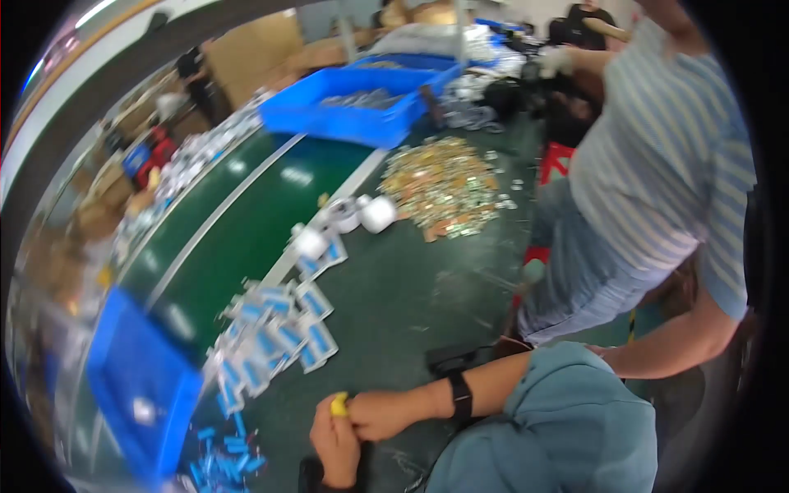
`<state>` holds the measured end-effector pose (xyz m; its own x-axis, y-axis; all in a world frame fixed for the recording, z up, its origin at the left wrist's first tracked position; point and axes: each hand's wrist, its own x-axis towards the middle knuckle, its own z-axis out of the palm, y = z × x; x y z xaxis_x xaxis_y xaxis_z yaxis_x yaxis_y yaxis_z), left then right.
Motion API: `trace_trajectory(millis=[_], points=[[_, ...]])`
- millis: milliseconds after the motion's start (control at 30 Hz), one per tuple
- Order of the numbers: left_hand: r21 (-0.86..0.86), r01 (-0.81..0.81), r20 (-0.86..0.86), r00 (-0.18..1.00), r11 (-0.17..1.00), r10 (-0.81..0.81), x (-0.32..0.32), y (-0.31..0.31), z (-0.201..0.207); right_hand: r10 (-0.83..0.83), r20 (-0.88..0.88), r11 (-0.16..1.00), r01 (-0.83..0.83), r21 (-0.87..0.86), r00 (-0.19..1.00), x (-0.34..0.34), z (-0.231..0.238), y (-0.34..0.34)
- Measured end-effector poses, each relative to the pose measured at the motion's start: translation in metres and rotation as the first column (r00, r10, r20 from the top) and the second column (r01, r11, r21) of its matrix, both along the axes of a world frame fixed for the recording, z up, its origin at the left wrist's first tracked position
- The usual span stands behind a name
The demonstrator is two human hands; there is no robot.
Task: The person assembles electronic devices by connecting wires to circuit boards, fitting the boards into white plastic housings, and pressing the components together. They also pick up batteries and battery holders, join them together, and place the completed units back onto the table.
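Observation:
My left hand (335,444) and my right hand (382,415) meet over the near part of the green work surface. The fingers of both are curled closed against each other. Something small and yellow (339,404) sits at a fingertip between them, perhaps a finger cot. Whatever the fingers hold is hidden. A black band (461,394) circles my right wrist. Just left of my hands lies a loose pile of small blue pieces (230,460). Beyond it spreads a heap of white-and-blue flat packets (275,337).
White rolls (378,214) stand near a pile of small shiny gold and silver pieces (444,185). A tilted blue bin (136,386) is at left, a large blue tray (329,123) far back. A green conveyor (238,222) runs alongside. A person in a striped shirt (657,156) stands close at right.

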<state>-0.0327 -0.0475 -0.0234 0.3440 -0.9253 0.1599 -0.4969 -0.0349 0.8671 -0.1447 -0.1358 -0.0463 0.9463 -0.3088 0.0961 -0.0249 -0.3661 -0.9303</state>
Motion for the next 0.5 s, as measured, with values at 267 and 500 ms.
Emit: trace_trajectory(millis=[267,500], points=[[-0.041,0.040,-0.051,0.998,0.998,-0.042,-0.005,-0.001,0.003,0.025,-0.029,0.999,-0.024,0.035,0.999,-0.006,0.008,0.000],[-0.031,0.020,-0.090,0.996,0.999,-0.023,-0.003,-0.001,0.005,0.045,-0.044,0.998,-0.043,0.043,0.998,-0.006,0.017,-0.003]])
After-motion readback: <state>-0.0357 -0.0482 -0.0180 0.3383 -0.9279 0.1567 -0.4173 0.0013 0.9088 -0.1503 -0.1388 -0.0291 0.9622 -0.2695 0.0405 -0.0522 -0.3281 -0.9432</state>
